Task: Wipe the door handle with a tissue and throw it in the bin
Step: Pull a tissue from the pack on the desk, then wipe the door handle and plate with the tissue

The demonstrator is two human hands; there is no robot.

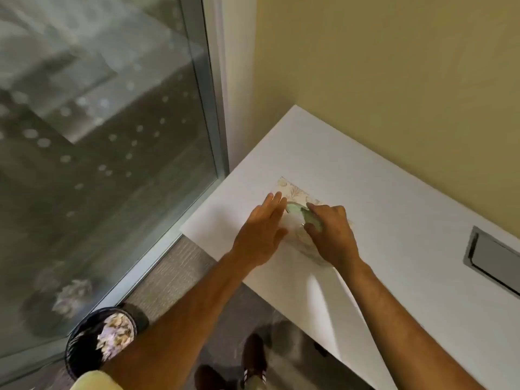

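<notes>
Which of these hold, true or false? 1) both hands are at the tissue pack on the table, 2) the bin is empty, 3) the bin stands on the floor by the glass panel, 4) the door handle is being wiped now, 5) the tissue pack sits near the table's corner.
1) True: the left hand and the right hand are both on the tissue pack on the white table.
2) False: the bin already holds crumpled paper.
3) True: it stands on the floor beside the glass panel.
4) False: no door handle is in view; the hands are at the pack.
5) True.
</notes>
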